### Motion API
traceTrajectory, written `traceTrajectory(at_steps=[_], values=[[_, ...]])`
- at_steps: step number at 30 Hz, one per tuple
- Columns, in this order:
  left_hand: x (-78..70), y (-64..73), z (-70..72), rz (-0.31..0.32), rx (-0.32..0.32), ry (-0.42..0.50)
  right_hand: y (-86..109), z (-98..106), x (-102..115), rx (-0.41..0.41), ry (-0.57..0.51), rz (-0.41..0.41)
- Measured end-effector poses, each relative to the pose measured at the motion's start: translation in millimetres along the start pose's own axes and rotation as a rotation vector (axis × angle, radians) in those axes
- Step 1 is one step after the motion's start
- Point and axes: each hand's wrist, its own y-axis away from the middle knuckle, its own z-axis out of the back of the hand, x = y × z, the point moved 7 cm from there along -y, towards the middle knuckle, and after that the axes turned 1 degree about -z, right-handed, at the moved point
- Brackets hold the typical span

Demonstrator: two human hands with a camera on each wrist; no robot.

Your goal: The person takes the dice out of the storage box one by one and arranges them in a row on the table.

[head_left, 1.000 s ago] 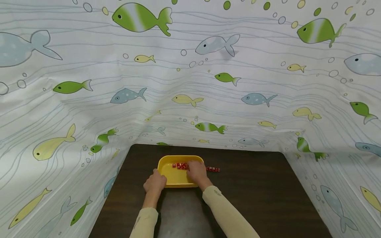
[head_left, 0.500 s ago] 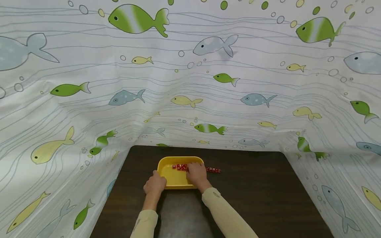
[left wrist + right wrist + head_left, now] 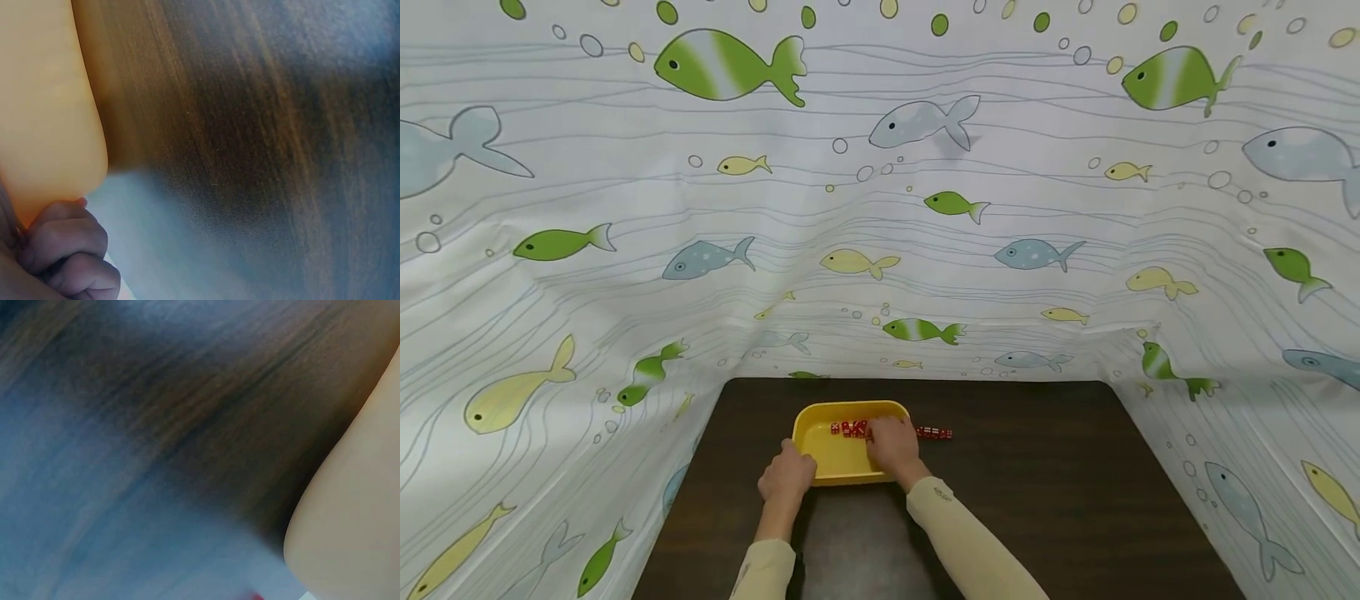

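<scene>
A shallow yellow tray [image 3: 838, 462] stands on the dark table. My left hand [image 3: 787, 473] grips its near left side, and curled fingers [image 3: 72, 250] show low in the left wrist view. Over the tray's right part lies my right hand [image 3: 895, 446], its fingertips down at a row of red dice [image 3: 848, 429]. Whether it pinches a die I cannot tell, as the back of the hand hides it. More red dice [image 3: 935, 433] continue the line past the tray's right rim. A pale blurred shape fills the right side of the right wrist view.
The dark wood-grain table [image 3: 1037, 508] extends right of the tray and reflects light at its near middle. A white sheet [image 3: 820, 208] printed with fish hangs behind the table and along both its sides.
The head view has shifted a little, so the whole scene sits slightly lower and further left. Relative to the table, hands, tray and dice keep their places.
</scene>
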Motion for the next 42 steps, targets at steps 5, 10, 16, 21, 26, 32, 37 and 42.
traceTrajectory(at_steps=[5, 10, 16, 21, 26, 32, 37, 42], values=[[1.5, 0.5, -1.3, -0.002, 0.006, 0.002, -1.3, -5, -2, 0.02, -0.005, -0.013], [1.3, 3.9, -0.1, -0.008, 0.0, 0.014, -0.1, -4, 0, 0.026, 0.01, 0.003], [0.7, 3.4, -1.4, -0.024, 0.0, 0.018, -0.3, 0, 0, 0.0, 0.011, 0.01], [0.7, 2.2, -2.4, -0.026, 0.006, 0.005, 1.0, 3, -1, -0.008, -0.024, -0.001], [1.3, 2.5, -1.5, -0.037, 0.019, -0.001, 3.7, 4, -5, -0.02, -0.189, -0.042], [4.0, 1.7, -2.2, -0.018, 0.036, -0.01, 6.8, 7, -10, -0.014, -0.43, -0.06], [-0.9, -0.5, -3.7, -0.03, 0.043, 0.007, 11.5, 17, -18, -0.046, -0.512, -0.081], [1.6, -0.8, -1.8, -0.017, 0.032, 0.015, 13.4, 27, -17, -0.075, -0.481, -0.025]])
